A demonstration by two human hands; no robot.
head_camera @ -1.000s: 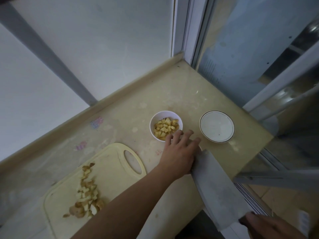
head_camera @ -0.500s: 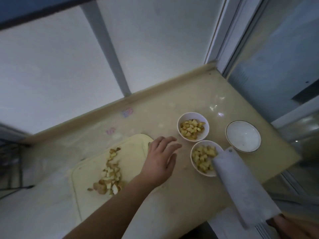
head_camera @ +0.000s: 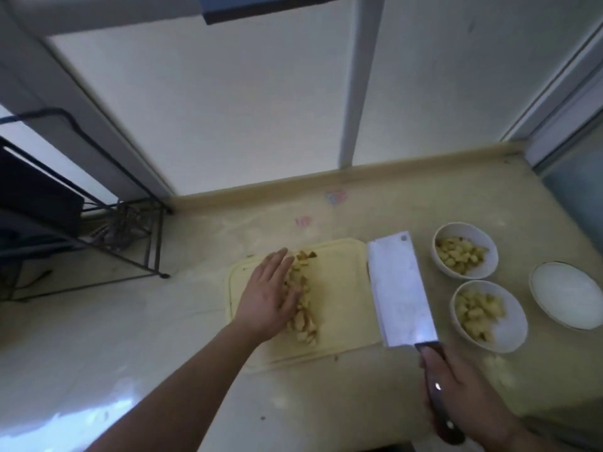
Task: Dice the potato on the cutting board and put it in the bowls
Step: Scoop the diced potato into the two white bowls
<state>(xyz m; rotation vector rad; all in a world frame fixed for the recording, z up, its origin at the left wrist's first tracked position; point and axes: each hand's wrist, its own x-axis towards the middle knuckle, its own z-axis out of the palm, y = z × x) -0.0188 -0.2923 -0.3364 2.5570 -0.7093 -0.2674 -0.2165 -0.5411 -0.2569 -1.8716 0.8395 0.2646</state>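
A row of diced potato [head_camera: 305, 301] lies on the pale cutting board [head_camera: 339, 288]. My left hand [head_camera: 269, 295] rests flat against the left side of the pieces, fingers straight. My right hand [head_camera: 463, 399] grips the dark handle of a cleaver [head_camera: 399, 288], whose broad blade lies over the board's right edge. Two white bowls hold potato dice: the far bowl [head_camera: 465, 249] and the near bowl [head_camera: 489, 316]. A third white bowl [head_camera: 566, 295] at the far right has nothing in it.
A black wire rack [head_camera: 81, 203] stands on the counter at the left. Frosted window panes and a raised counter lip [head_camera: 326, 181] run along the back. The counter ends at a glass pane on the right.
My left hand has moved from beside the bowls back to the board and onto the potato pieces. The cleaver has swung left from the near bowl to the board's right edge.
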